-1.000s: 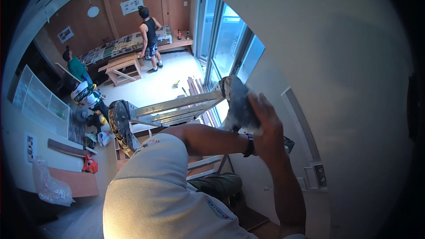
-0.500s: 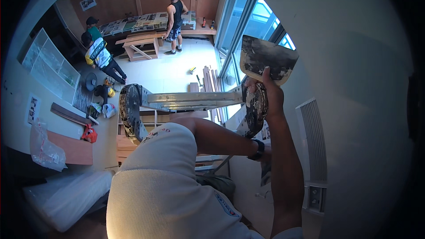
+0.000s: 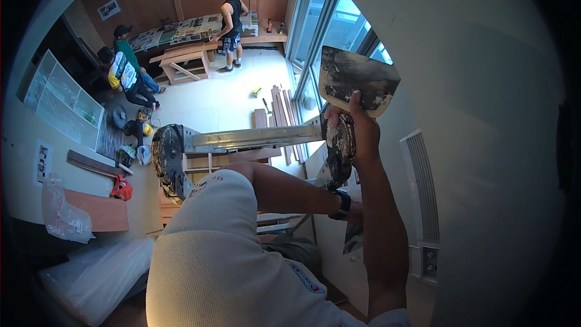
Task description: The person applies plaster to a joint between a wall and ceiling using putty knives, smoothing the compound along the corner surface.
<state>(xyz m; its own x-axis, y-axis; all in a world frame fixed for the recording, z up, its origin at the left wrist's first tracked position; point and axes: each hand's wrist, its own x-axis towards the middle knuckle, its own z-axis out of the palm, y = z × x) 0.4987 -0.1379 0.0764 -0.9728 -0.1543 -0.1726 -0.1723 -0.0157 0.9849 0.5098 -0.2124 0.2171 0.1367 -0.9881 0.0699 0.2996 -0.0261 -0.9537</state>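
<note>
My right hand (image 3: 362,122) reaches up from the lower right, closed on a flat, round-cornered putty board (image 3: 358,79) smeared dark and white. Its thumb lies over the board's lower edge, and its fingers curl beside the right black, paint-spattered end of a metal ladder (image 3: 257,137). Across my body comes my left arm, with a dark watch (image 3: 342,204) at the wrist. My left hand (image 3: 356,212) is largely hidden behind my right forearm. Below it shows a flat grey blade-like piece (image 3: 352,239), which appears to be in its grip.
A pale wall (image 3: 490,163) rises close on the right, with a slatted vent (image 3: 419,181). Far below, a person in a black vest (image 3: 231,18) stands at a long bench. Two more people (image 3: 124,72) are at the left, near a fan (image 3: 119,116). Planks (image 3: 283,115) lie on the floor.
The whole view has shifted slightly, so ladder, board and hands appear further left. Below, the person in green shows more fully, apart from the person beside them. Both my hands keep their hold.
</note>
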